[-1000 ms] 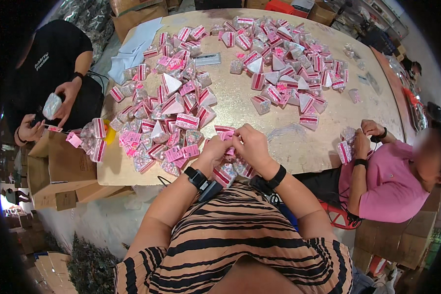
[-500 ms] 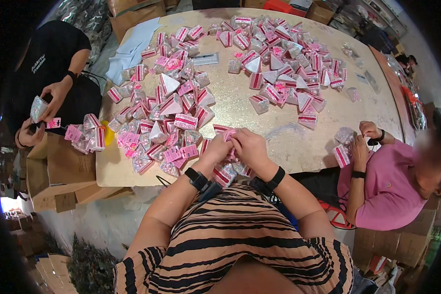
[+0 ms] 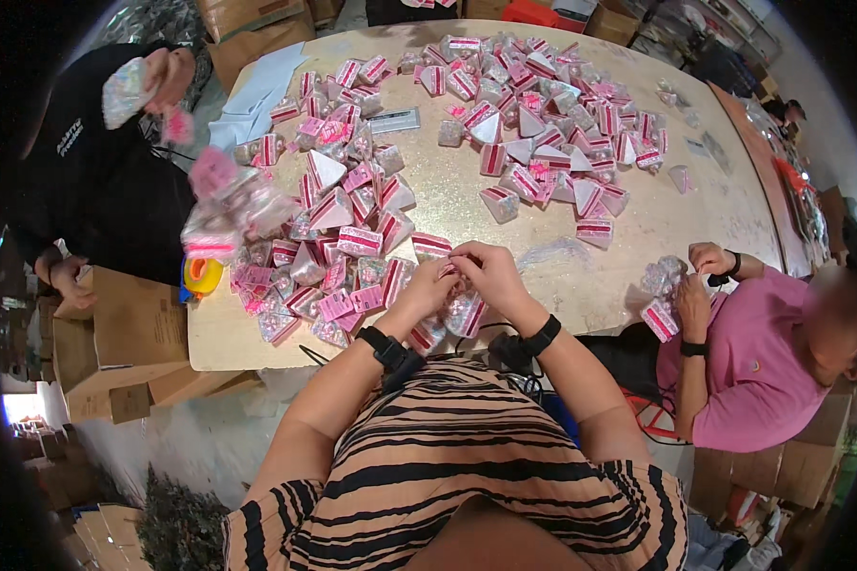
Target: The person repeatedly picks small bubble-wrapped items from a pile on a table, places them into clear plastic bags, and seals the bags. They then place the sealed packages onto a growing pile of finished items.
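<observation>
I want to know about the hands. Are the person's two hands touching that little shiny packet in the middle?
Touching. The head view shows the left hand and right hand closed together around the small clear packet, fingers pinching it above the table.

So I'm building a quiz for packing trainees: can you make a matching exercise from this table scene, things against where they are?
Things:
1. tape roll
2. small packet
3. blue-white sheets
4. cardboard box

Places:
A. far left part of the table
B. on the floor, left of the table
C. table's left edge
D. in the left hand and right hand

Pairs: 1-C, 2-D, 3-A, 4-B
</observation>
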`<state>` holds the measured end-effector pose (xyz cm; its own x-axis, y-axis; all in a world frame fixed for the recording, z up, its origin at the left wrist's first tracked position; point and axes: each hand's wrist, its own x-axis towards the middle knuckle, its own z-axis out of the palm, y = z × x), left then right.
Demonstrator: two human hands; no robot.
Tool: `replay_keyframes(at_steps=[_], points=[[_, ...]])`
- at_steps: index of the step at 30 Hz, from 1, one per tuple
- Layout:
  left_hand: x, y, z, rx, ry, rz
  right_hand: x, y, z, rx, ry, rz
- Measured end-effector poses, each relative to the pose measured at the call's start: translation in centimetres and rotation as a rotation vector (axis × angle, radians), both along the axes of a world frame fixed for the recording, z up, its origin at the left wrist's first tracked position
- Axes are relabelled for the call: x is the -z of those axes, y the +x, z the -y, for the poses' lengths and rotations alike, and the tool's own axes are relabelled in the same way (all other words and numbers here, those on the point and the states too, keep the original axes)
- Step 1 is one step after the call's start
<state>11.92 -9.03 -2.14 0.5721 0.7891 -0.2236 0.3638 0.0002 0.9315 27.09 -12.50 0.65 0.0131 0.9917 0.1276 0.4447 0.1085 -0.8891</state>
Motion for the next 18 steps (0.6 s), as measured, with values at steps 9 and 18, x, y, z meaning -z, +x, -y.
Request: replay_keyframes(at_steps=[9, 18], points=[[2.8, -0.9, -1.1, 0.109, -0.018, 0.074, 0.3, -0.2, -0.5, -0.053, 0.09, 0.299], [2.9, -1.9, -1.2, -0.118, -0.597, 0.534, 2.1, -1.0, -0.7, 0.076, 0.136, 0.286]])
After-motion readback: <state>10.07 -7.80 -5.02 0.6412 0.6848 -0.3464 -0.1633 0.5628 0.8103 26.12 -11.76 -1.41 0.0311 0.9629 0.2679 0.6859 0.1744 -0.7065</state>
